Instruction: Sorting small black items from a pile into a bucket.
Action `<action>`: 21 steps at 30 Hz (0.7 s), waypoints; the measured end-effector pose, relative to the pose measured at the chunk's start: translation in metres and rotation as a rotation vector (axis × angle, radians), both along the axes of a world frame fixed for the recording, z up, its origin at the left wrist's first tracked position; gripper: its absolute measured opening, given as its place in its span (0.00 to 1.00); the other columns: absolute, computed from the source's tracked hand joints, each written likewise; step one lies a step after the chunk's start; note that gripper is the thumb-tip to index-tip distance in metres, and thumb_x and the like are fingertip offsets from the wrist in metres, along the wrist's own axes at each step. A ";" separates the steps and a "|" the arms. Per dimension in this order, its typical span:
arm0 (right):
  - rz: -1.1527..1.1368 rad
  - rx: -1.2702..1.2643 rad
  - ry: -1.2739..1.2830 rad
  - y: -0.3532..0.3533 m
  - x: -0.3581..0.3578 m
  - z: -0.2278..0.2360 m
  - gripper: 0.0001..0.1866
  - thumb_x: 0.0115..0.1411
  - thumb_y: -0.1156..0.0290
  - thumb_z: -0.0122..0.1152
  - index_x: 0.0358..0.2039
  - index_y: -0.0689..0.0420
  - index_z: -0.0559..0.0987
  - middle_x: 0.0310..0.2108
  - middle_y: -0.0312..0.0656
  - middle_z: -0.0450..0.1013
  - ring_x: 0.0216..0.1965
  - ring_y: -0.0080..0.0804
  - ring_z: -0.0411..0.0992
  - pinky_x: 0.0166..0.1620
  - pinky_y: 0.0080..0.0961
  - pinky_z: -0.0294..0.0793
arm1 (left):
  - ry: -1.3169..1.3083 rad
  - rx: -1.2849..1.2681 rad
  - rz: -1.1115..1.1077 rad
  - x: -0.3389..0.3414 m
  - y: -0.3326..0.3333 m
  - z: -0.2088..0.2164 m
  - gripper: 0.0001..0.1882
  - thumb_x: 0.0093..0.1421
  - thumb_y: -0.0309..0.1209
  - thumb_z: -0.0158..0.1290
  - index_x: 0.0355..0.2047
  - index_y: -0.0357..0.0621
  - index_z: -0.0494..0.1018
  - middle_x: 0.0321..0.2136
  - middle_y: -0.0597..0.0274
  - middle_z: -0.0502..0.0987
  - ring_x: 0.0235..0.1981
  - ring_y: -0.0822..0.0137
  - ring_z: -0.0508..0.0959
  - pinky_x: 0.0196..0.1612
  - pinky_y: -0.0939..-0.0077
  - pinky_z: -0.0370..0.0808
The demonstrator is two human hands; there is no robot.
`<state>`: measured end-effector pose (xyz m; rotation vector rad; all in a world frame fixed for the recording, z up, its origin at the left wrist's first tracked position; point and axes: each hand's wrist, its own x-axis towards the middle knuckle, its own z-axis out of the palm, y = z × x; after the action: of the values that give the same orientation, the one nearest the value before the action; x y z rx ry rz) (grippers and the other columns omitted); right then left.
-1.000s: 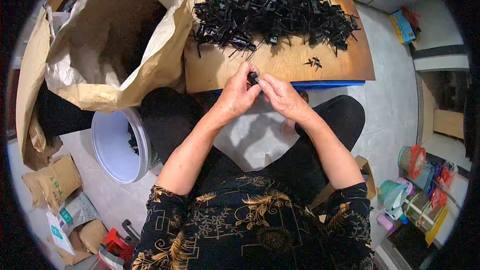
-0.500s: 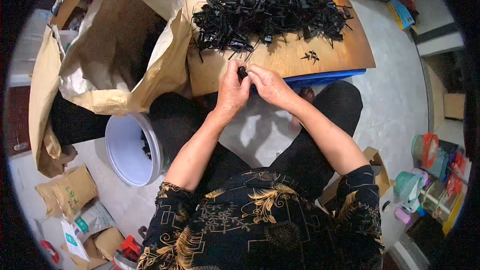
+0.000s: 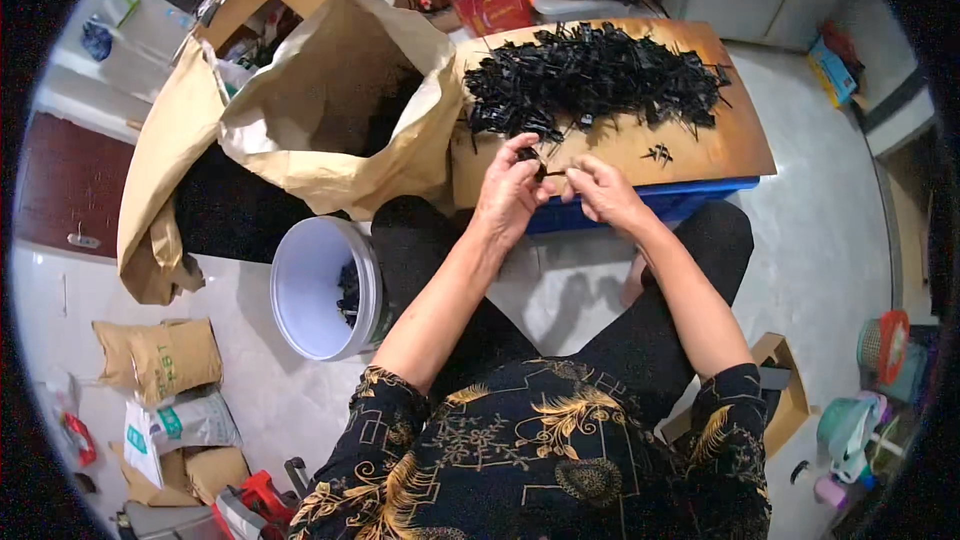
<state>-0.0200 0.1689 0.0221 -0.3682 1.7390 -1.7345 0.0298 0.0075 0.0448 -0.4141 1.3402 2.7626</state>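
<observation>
At 12 o'clock over the wooden board's (image 3: 700, 145) near edge, left hand (image 3: 510, 190) and right hand (image 3: 600, 190) pinch 1 small black plastic part (image 3: 545, 172) between fingertips, just below the black parts pile (image 3: 590, 80); best keep grips short and steady.

Your hands: a second ago your left hand (image 3: 508, 190) and right hand (image 3: 600, 188) were pressed together over your lap, short of the wooden board (image 3: 720, 145); now both reach its near edge, close below the pile of black plastic parts (image 3: 590, 80).
Your grip: earlier both hands closed round one small black part (image 3: 545, 172); now your fingertips have drawn slightly apart, pinching it between them.
Your view: your head has shifted, so the brown paper sack (image 3: 330, 100) and white bucket (image 3: 315, 285) sit nearer the middle.
</observation>
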 end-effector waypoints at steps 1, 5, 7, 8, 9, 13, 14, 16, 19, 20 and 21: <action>0.008 -0.003 0.008 0.000 -0.001 0.001 0.11 0.61 0.64 0.47 0.38 0.58 0.69 0.23 0.35 0.69 0.13 0.13 0.59 0.16 0.11 0.57 | -0.008 0.023 0.014 0.001 0.001 0.000 0.19 0.54 0.20 0.44 0.47 0.47 0.61 0.31 0.63 0.69 0.21 0.73 0.72 0.25 0.80 0.72; -0.041 -0.150 0.017 -0.002 0.005 0.013 0.08 0.60 0.66 0.50 0.33 0.58 0.69 0.22 0.35 0.69 0.12 0.13 0.59 0.15 0.09 0.56 | -0.086 -0.027 -0.039 0.007 0.004 0.001 0.21 0.57 0.23 0.44 0.52 0.47 0.59 0.32 0.65 0.70 0.25 0.71 0.74 0.26 0.82 0.73; 0.001 -0.159 0.026 -0.003 0.004 0.014 0.08 0.60 0.66 0.50 0.33 0.58 0.69 0.22 0.34 0.68 0.12 0.12 0.57 0.15 0.09 0.55 | -0.036 0.010 -0.094 0.010 -0.006 -0.012 0.21 0.59 0.26 0.45 0.53 0.46 0.58 0.32 0.65 0.71 0.26 0.71 0.75 0.25 0.82 0.73; -0.014 -0.187 0.016 -0.003 0.002 0.011 0.09 0.60 0.66 0.51 0.36 0.57 0.70 0.20 0.31 0.67 0.12 0.11 0.55 0.14 0.09 0.52 | -0.005 0.046 -0.207 0.011 -0.009 -0.011 0.21 0.58 0.26 0.46 0.53 0.46 0.58 0.32 0.65 0.71 0.27 0.71 0.75 0.25 0.82 0.72; -0.027 -0.179 0.014 0.000 0.001 0.010 0.09 0.60 0.66 0.51 0.36 0.57 0.70 0.20 0.31 0.67 0.12 0.11 0.55 0.14 0.09 0.52 | 0.027 0.084 -0.319 0.012 -0.009 -0.011 0.21 0.58 0.26 0.47 0.53 0.46 0.59 0.32 0.64 0.71 0.27 0.70 0.75 0.25 0.82 0.72; 0.164 -0.203 -0.169 0.006 0.001 0.016 0.14 0.58 0.65 0.53 0.43 0.57 0.72 0.22 0.28 0.70 0.14 0.10 0.55 0.16 0.09 0.50 | 0.013 0.216 -0.461 0.014 -0.001 -0.006 0.22 0.54 0.31 0.54 0.49 0.45 0.64 0.30 0.63 0.71 0.27 0.69 0.73 0.22 0.86 0.66; 0.178 -0.209 -0.157 0.008 0.000 0.016 0.14 0.58 0.65 0.53 0.42 0.58 0.72 0.23 0.29 0.70 0.15 0.11 0.57 0.17 0.10 0.53 | 0.061 0.282 -0.523 0.013 -0.002 -0.007 0.22 0.54 0.30 0.53 0.49 0.45 0.63 0.32 0.60 0.72 0.29 0.69 0.74 0.24 0.85 0.70; 0.187 -0.210 -0.146 0.008 0.000 0.017 0.14 0.58 0.65 0.53 0.41 0.59 0.73 0.23 0.29 0.70 0.16 0.12 0.59 0.18 0.10 0.56 | 0.015 0.233 -0.466 0.012 0.000 -0.011 0.22 0.56 0.29 0.52 0.50 0.43 0.62 0.33 0.60 0.71 0.30 0.69 0.74 0.28 0.83 0.72; 0.055 -0.126 0.002 0.010 0.000 0.011 0.14 0.59 0.65 0.53 0.40 0.62 0.73 0.23 0.32 0.71 0.19 0.15 0.64 0.22 0.13 0.63 | 0.004 0.030 -0.461 0.005 0.004 -0.008 0.21 0.58 0.28 0.49 0.52 0.42 0.60 0.35 0.60 0.71 0.30 0.70 0.75 0.33 0.80 0.75; 0.038 -0.123 0.065 0.007 -0.002 0.005 0.14 0.59 0.66 0.53 0.40 0.62 0.72 0.24 0.31 0.70 0.21 0.14 0.64 0.24 0.13 0.64 | 0.044 -0.123 -0.506 0.002 0.004 -0.009 0.21 0.58 0.28 0.48 0.52 0.42 0.60 0.37 0.59 0.71 0.31 0.70 0.75 0.35 0.80 0.74; 0.022 -0.120 0.128 0.006 -0.003 0.000 0.13 0.59 0.66 0.52 0.41 0.61 0.72 0.26 0.30 0.70 0.22 0.14 0.64 0.25 0.13 0.65 | 0.038 -0.116 -0.509 -0.001 0.004 -0.011 0.21 0.58 0.28 0.48 0.52 0.42 0.60 0.37 0.59 0.71 0.31 0.70 0.75 0.35 0.80 0.74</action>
<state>-0.0228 0.1753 0.0224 -0.5598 1.7172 -1.8397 0.0292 0.0114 0.0341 -0.0136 1.3837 2.2931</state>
